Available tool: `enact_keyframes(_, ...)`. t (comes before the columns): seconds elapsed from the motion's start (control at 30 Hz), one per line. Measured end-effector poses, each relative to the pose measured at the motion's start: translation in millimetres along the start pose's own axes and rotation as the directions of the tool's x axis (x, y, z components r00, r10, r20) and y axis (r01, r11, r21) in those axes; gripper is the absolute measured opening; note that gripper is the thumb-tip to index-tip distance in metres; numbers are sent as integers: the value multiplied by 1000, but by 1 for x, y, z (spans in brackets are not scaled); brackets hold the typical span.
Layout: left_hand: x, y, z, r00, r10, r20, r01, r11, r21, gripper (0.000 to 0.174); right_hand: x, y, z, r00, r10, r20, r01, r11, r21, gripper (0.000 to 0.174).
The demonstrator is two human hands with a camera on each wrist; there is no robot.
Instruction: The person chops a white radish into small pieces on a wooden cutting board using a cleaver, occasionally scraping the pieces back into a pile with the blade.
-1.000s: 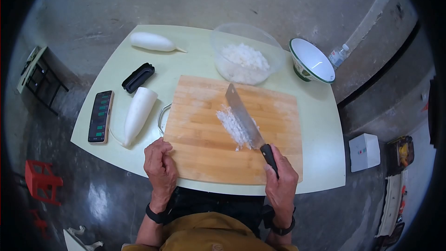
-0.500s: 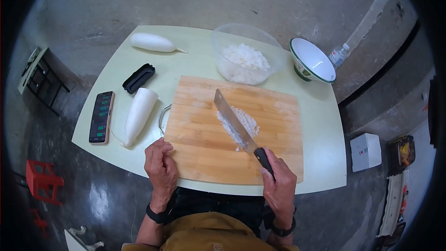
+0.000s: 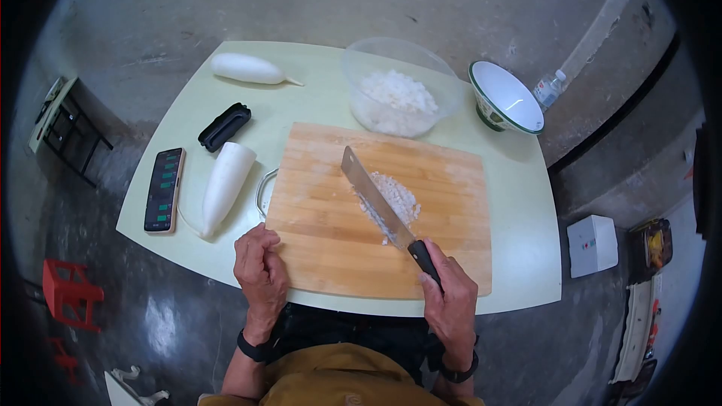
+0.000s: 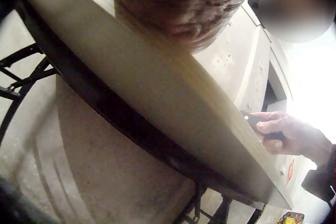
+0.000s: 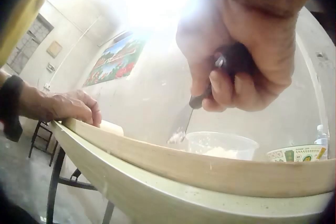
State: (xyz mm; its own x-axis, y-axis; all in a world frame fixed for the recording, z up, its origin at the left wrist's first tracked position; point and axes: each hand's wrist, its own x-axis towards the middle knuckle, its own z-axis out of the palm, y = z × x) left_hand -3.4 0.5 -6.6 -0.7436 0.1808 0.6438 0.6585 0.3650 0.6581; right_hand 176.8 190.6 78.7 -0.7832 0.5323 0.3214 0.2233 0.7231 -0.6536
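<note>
My right hand [image 3: 451,297] grips the black handle of a kitchen knife [image 3: 380,199]. The blade slants up and left over a small heap of finely chopped white radish [image 3: 398,197] on the wooden cutting board [image 3: 323,256], with white bits along its edge. In the right wrist view, curled fingers [image 5: 226,90] wrap the handle. My left hand [image 3: 261,267] holds the board's near left corner, its fingers bent; its fingertips are hidden in the left wrist view. Beside it lies a cut white radish [image 3: 226,184].
Behind the board stand a clear plastic bowl [image 3: 444,105] of chopped white radish and a green-rimmed bowl [image 3: 508,94]. Left lie a whole radish [image 3: 247,68], a black case [image 3: 224,126] and a phone [image 3: 163,189]. A metal ring-like handle [image 3: 263,188] shows beside the board's left edge.
The knife has moved left across the heap in my right hand, uncovering chopped radish on the blade's right side. My left hand has stayed at the board's corner.
</note>
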Motion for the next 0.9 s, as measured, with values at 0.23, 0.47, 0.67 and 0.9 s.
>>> enact_keyframes(0.23, 1, 1, -1, 1000, 4, -4, -4, 1000, -1, 36, 0, 2, 0, 1000, 3, -17, -3, 1000, -19, 54)
enact_keyframes(0.47, 0, -1, -1, 1000, 6, -7, -6, 1000, -5, 35, 0, 2, 2, 999, 21, -33, -23, 998, -62, 54)
enact_keyframes(0.67, -1, 0, -1, 1000, -9, -3, 9, 1000, -5, 34, -3, -11, 1, 997, -47, -66, 51, 996, 74, 52)
enact_keyframes(0.9, -1, 0, -2, 1000, -4, 14, 4, 1000, 2, 35, -5, -25, 23, 988, -47, 146, 19, 982, 188, 53)
